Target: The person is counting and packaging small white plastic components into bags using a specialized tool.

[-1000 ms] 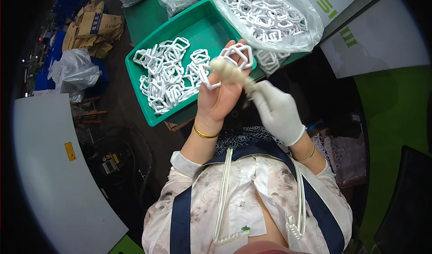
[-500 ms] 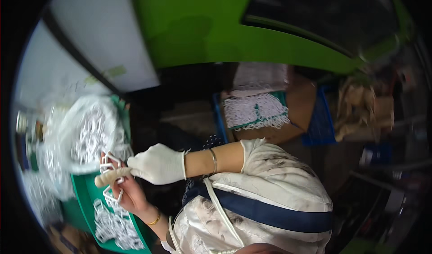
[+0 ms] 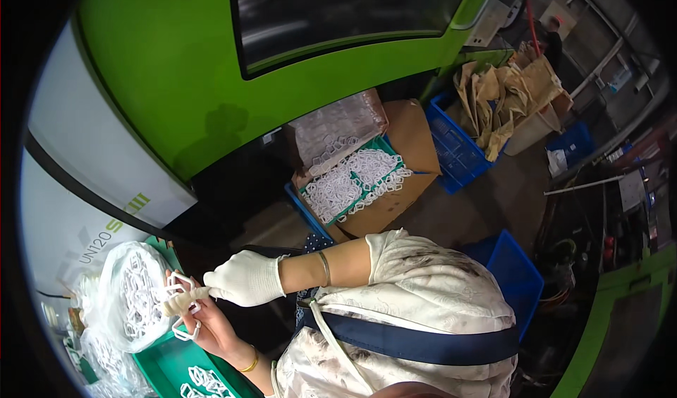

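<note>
My bare left hand (image 3: 215, 332), a gold bracelet on its wrist, holds a few white plastic links (image 3: 185, 333) between its fingers. My right hand (image 3: 243, 278), in a white knitted glove, is closed right against it. A beige, ribbed, finger-shaped piece (image 3: 185, 301) lies across the links where the hands meet; what the gloved fingers pinch is hidden. Just beyond my hands stands a clear plastic bag (image 3: 113, 296) filled with similar white links. Below them, more loose links (image 3: 204, 384) lie in a green tray (image 3: 163, 363).
Ahead, a cardboard box (image 3: 416, 141) holds many white links on green trays. Blue crates (image 3: 458, 151) and brown paper (image 3: 486, 102) are to its right. A green machine (image 3: 169, 66) with a dark window fills the far side. Another blue bin (image 3: 518, 278) stands behind my right arm.
The view has swung, bringing more of the right side into sight. My hands stay together at the links and appear slightly lower in the picture.
</note>
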Action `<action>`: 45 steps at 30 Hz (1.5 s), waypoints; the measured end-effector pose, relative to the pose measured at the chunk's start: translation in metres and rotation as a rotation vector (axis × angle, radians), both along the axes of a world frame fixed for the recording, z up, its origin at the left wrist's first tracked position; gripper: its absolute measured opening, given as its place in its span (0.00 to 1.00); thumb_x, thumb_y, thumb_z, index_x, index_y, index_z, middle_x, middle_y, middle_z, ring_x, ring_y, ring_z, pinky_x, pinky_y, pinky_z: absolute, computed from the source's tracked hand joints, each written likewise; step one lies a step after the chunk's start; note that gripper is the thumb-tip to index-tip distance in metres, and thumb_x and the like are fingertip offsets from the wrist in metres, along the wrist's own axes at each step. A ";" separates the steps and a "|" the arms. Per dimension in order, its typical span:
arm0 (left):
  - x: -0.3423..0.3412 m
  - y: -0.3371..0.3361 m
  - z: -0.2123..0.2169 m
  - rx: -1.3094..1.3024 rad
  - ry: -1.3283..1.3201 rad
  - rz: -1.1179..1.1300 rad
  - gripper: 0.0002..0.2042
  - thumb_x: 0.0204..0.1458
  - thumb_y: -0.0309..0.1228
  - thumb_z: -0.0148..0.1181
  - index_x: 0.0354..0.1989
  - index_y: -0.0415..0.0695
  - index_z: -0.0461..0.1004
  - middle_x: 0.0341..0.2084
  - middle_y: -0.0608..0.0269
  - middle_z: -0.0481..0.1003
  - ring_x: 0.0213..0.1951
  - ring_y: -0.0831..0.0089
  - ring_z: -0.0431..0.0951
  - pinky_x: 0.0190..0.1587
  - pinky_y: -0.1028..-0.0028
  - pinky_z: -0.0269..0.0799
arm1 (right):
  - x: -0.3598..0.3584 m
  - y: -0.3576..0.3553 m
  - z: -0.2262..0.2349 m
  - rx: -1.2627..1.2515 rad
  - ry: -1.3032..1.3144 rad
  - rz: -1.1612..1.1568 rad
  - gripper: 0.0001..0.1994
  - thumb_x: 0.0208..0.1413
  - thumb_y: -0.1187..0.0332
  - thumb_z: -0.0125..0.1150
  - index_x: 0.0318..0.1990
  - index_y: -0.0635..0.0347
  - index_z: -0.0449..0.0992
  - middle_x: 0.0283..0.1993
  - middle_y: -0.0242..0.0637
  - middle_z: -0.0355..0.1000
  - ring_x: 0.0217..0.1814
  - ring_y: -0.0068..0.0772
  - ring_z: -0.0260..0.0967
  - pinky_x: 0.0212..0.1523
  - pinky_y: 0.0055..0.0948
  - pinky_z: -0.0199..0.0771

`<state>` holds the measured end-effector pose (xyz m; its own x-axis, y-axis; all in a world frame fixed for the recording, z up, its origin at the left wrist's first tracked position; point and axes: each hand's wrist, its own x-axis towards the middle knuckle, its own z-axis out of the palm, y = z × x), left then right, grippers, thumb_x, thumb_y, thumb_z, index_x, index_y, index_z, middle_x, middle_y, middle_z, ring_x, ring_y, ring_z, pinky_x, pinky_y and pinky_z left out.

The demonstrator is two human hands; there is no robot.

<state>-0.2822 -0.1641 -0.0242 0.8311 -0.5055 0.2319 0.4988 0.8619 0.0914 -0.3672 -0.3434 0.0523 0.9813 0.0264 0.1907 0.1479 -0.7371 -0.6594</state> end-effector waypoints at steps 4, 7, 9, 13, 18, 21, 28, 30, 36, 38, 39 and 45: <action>-0.012 -0.007 0.017 0.076 0.080 0.062 0.28 0.69 0.19 0.41 0.76 0.35 0.45 0.77 0.50 0.47 0.77 0.56 0.49 0.79 0.55 0.42 | -0.007 -0.009 -0.004 0.020 -0.009 -0.139 0.12 0.65 0.59 0.54 0.37 0.59 0.74 0.28 0.48 0.78 0.33 0.56 0.79 0.35 0.53 0.78; -0.008 0.000 0.008 0.087 0.122 0.061 0.27 0.68 0.19 0.44 0.75 0.33 0.49 0.76 0.45 0.48 0.77 0.54 0.47 0.80 0.52 0.40 | -0.012 -0.012 0.004 0.044 -0.049 -0.138 0.12 0.65 0.60 0.54 0.37 0.59 0.74 0.28 0.49 0.78 0.34 0.56 0.79 0.35 0.53 0.78; -0.014 0.000 0.009 0.025 0.026 0.009 0.27 0.68 0.19 0.44 0.75 0.34 0.50 0.76 0.46 0.49 0.77 0.53 0.47 0.79 0.51 0.39 | -0.010 -0.006 -0.007 0.026 -0.086 -0.085 0.11 0.65 0.61 0.55 0.36 0.58 0.74 0.28 0.48 0.78 0.32 0.55 0.79 0.33 0.51 0.78; -0.027 0.024 0.000 0.065 0.114 0.162 0.27 0.67 0.18 0.44 0.75 0.34 0.49 0.76 0.46 0.48 0.77 0.53 0.47 0.79 0.49 0.38 | -0.006 0.009 -0.016 -0.032 -0.112 0.040 0.10 0.63 0.61 0.57 0.36 0.57 0.73 0.27 0.47 0.77 0.29 0.53 0.78 0.29 0.50 0.77; -0.028 0.042 0.015 0.051 0.083 0.390 0.32 0.61 0.15 0.55 0.74 0.37 0.54 0.71 0.44 0.59 0.73 0.50 0.58 0.77 0.52 0.53 | 0.004 -0.013 -0.024 -0.038 -0.193 0.134 0.07 0.65 0.65 0.55 0.42 0.56 0.78 0.35 0.43 0.76 0.35 0.50 0.78 0.32 0.44 0.77; -0.049 0.079 0.053 0.368 -0.054 0.762 0.30 0.63 0.21 0.57 0.73 0.36 0.53 0.64 0.47 0.66 0.68 0.48 0.65 0.72 0.55 0.65 | 0.008 -0.017 -0.031 0.160 -0.048 0.179 0.09 0.68 0.68 0.54 0.46 0.60 0.79 0.40 0.48 0.78 0.41 0.52 0.78 0.40 0.39 0.77; -0.022 0.122 0.180 1.069 -0.451 1.402 0.24 0.70 0.29 0.48 0.71 0.32 0.56 0.59 0.44 0.70 0.62 0.51 0.73 0.67 0.57 0.71 | 0.031 -0.025 -0.034 0.436 -0.038 0.162 0.09 0.70 0.70 0.51 0.43 0.65 0.75 0.33 0.40 0.75 0.34 0.28 0.73 0.39 0.27 0.71; 0.009 0.123 0.190 1.116 -0.570 1.383 0.23 0.69 0.27 0.49 0.71 0.34 0.58 0.58 0.46 0.71 0.59 0.55 0.76 0.65 0.59 0.72 | 0.035 -0.029 -0.037 0.424 0.025 0.129 0.09 0.71 0.69 0.50 0.42 0.64 0.76 0.32 0.37 0.74 0.33 0.23 0.68 0.37 0.25 0.68; 0.126 0.139 0.101 2.244 -0.851 1.226 0.16 0.56 0.24 0.53 0.52 0.36 0.78 0.51 0.48 0.78 0.52 0.53 0.79 0.56 0.62 0.74 | 0.044 -0.036 -0.047 0.430 0.070 0.084 0.12 0.72 0.67 0.48 0.40 0.65 0.75 0.29 0.37 0.70 0.30 0.23 0.65 0.35 0.26 0.66; 0.134 0.136 0.072 2.473 -1.019 1.016 0.16 0.56 0.29 0.58 0.52 0.46 0.80 0.50 0.46 0.76 0.51 0.47 0.77 0.55 0.56 0.74 | 0.049 -0.043 -0.054 0.386 0.081 0.050 0.13 0.72 0.66 0.48 0.40 0.65 0.75 0.30 0.38 0.70 0.30 0.23 0.65 0.35 0.26 0.67; 0.137 0.132 0.072 2.474 -1.021 1.007 0.16 0.56 0.29 0.58 0.52 0.46 0.80 0.50 0.46 0.76 0.51 0.47 0.77 0.55 0.56 0.74 | 0.051 -0.048 -0.056 0.394 0.071 0.043 0.13 0.72 0.66 0.48 0.40 0.65 0.75 0.30 0.38 0.70 0.30 0.25 0.65 0.36 0.26 0.67; 0.158 0.151 0.097 2.349 -0.738 0.966 0.16 0.56 0.28 0.62 0.55 0.50 0.78 0.35 0.48 0.80 0.38 0.51 0.82 0.42 0.61 0.77 | 0.067 -0.055 -0.063 0.372 0.134 0.037 0.13 0.72 0.67 0.47 0.41 0.67 0.75 0.31 0.38 0.72 0.32 0.27 0.69 0.38 0.27 0.69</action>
